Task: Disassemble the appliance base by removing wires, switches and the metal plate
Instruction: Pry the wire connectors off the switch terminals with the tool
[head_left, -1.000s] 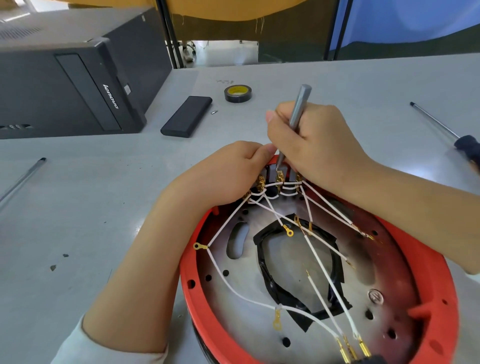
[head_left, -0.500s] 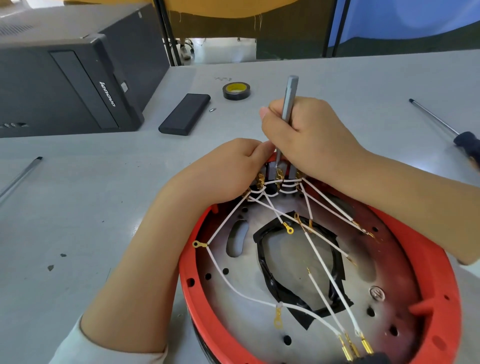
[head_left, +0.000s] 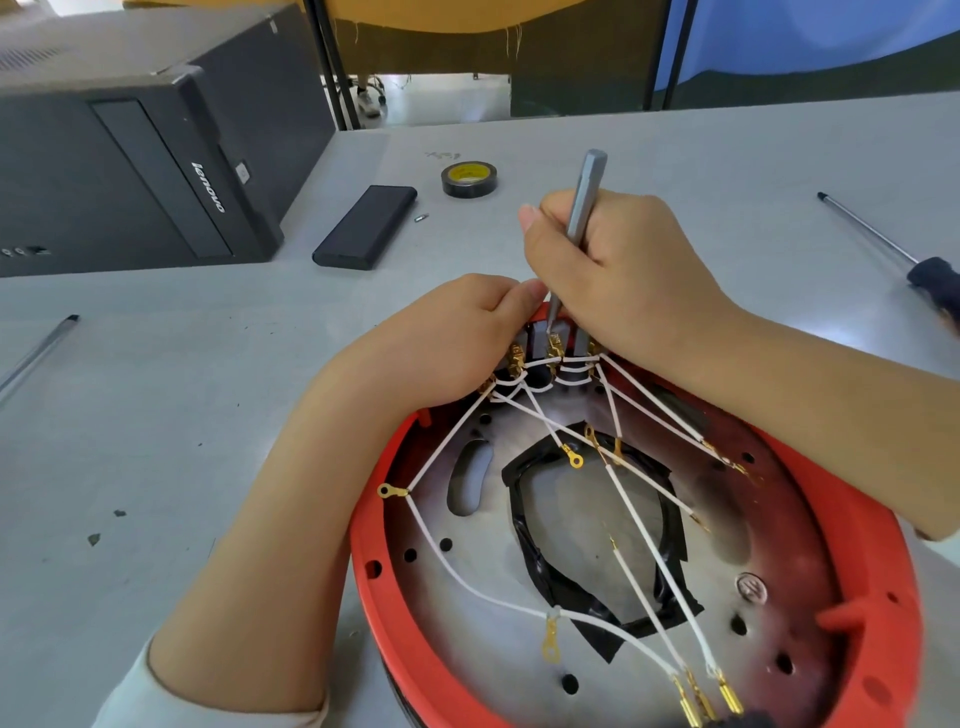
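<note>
Lying in the round red plastic base (head_left: 878, 561), white wires (head_left: 644, 525) are crossing a perforated metal plate (head_left: 467, 587); the right hand (head_left: 623, 275) is gripping a grey metal tool (head_left: 584, 197), the left hand (head_left: 457, 332) pinching the black switches (head_left: 540, 338).

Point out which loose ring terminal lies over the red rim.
The gold ring terminal at the left; the other two rest over the metal plate.

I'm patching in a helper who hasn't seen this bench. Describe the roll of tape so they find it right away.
Start at the black Lenovo computer case at the far left of the grey table. Right of it lies a flat black rectangular box, and just beyond that box's far end sits the tape roll. It is the only round thing there: black outside, yellow inner core.
</note>
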